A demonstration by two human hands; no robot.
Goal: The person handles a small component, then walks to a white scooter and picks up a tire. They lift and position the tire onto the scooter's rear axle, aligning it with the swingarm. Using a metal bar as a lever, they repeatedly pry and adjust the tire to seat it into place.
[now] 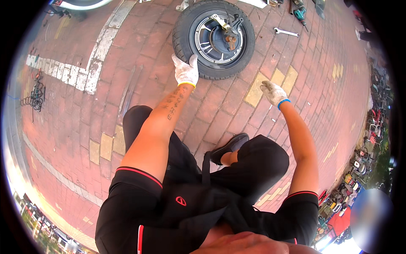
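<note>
A black tyre (185, 31) on a wheel with a dark, silver-striped rim lies flat on red brick paving, a metal bracket (220, 22) and a rusty-looking fitting (230, 40) over its hub. My left hand (186, 70), in a white glove with yellow cuff, grips the tyre's near-left edge. My right hand (272, 92), in a soiled white glove with blue cuff, hovers lower right of the wheel, fingers loosely bent and apart, nothing visible in them. A silver wrench (286, 32) lies right of the wheel, a teal power drill (300, 15) beyond it.
Long thin metal bars (127, 91) lie left of my left forearm. A tangle of dark coiled hose (37, 95) is at far left, part of a white wheel (82, 4) at top left. Assorted clutter (351, 178) lines the right edge. My bent knee (266, 165) is below my right hand.
</note>
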